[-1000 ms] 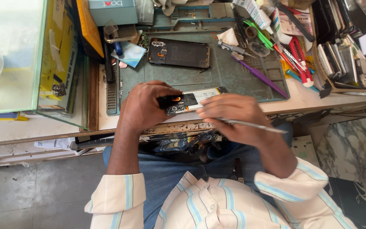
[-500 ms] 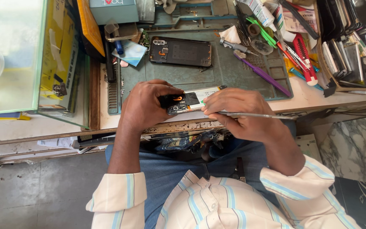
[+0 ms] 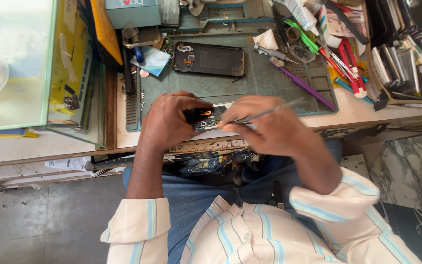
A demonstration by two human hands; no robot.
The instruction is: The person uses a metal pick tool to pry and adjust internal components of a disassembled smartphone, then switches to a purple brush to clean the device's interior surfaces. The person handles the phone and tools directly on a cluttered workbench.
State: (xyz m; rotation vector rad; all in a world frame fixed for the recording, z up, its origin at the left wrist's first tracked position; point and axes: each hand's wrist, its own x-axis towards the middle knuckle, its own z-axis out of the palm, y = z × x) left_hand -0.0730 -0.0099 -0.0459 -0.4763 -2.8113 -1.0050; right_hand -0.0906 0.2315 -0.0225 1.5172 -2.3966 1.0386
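My left hand (image 3: 169, 120) grips the end of an opened phone (image 3: 204, 119) that lies at the near edge of a green work mat (image 3: 206, 88). The phone's dark inside with an orange part shows between my hands. My right hand (image 3: 262, 126) holds thin metal tweezers (image 3: 269, 111), whose tips point left onto the phone's inside. The rest of the phone is hidden under my right hand.
A second opened phone body (image 3: 209, 58) lies farther back on the mat. A purple pry stick (image 3: 303, 85), red-handled tools (image 3: 348, 66) and more tools crowd the right side. A glass case (image 3: 20, 63) stands at the left. The bench edge (image 3: 196, 145) runs under my hands.
My right hand has shifted left, bringing the tweezers' tips onto the phone's inside. The left hand has kept its grip in the same place.
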